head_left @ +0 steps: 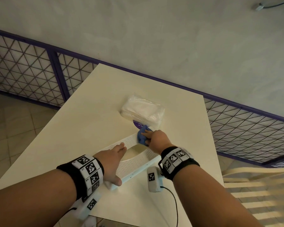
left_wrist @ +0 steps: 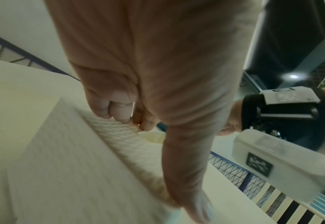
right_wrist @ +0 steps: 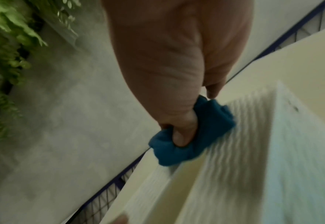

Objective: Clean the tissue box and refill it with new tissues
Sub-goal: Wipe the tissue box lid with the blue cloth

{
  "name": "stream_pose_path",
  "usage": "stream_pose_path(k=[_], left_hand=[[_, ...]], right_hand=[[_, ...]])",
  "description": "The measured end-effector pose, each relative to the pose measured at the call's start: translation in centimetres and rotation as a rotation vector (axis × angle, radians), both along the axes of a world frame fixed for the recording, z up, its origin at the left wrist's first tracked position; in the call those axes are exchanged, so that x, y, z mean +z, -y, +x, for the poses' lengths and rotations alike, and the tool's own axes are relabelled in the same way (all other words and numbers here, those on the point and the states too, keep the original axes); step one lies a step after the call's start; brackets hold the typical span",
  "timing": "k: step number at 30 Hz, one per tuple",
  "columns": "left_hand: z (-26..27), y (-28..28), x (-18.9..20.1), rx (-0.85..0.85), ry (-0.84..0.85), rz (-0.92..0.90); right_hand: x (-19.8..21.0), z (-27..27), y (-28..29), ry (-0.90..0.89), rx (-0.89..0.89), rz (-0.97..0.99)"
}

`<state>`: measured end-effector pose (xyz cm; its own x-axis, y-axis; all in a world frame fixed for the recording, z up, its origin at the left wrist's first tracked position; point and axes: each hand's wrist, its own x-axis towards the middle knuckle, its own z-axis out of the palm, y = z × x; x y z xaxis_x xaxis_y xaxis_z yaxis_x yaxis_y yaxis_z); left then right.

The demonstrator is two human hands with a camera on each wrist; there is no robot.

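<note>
A white tissue box [head_left: 138, 163] with a textured top and an oval slot lies on the cream table [head_left: 88, 120]. My left hand [head_left: 113, 161] grips its near end: the fingers curl onto the textured top [left_wrist: 119, 136] by the slot, and the thumb stretches down along the near edge. A bunched blue cloth [head_left: 142, 136] is held in my right hand [head_left: 157, 140] and pressed on the far end of the box [right_wrist: 244, 151]; the cloth [right_wrist: 211, 119] sits between thumb and fingers. A new pack of white tissues [head_left: 143, 110] in clear plastic lies just beyond the box.
A purple round label [head_left: 137, 124] shows under the pack's near edge. A purple-framed mesh fence [head_left: 23, 71] runs behind the table. A slatted cream chair [head_left: 261, 185] stands at the right. Cables hang from both wrist cameras over the table's near edge.
</note>
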<state>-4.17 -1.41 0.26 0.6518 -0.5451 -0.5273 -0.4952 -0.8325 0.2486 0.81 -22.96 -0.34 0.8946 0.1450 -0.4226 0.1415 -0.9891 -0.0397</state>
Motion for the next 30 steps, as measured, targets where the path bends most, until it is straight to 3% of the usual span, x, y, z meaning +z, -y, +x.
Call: stream_pose_path(k=[4, 10, 14, 19, 22, 27, 30], left_hand=[[-0.1, -0.1, -0.1, 0.012, 0.0, -0.032], [-0.2, -0.2, -0.1, 0.007, -0.001, -0.046], [-0.6, 0.0, -0.1, 0.044, 0.04, -0.035], [-1.1, -0.6, 0.0, 0.245, 0.097, -0.004], [-0.6, -0.6, 0.4, 0.277, 0.079, -0.054], [-0.4, -0.9, 0.4, 0.275, 0.11, -0.039], [-0.7, -1.2, 0.3, 0.284, 0.11, -0.083]], right_hand=[[0.5, -1.1, 1.6, 0.085, -0.063, -0.107], [-0.6, -6.4, 1.0, 0.118, -0.114, 0.221], [-1.1, -6.4, 2.0, 0.18, -0.259, 0.212], [-2.2, -7.7, 1.4, 0.242, -0.355, 0.295], [-1.4, -8.2, -0.2, 0.239, -0.235, 0.302], [-2.0, -9.5, -4.1, 0.163, 0.063, 0.501], [-2.4, -9.4, -0.5, 0.174, -0.052, 0.537]])
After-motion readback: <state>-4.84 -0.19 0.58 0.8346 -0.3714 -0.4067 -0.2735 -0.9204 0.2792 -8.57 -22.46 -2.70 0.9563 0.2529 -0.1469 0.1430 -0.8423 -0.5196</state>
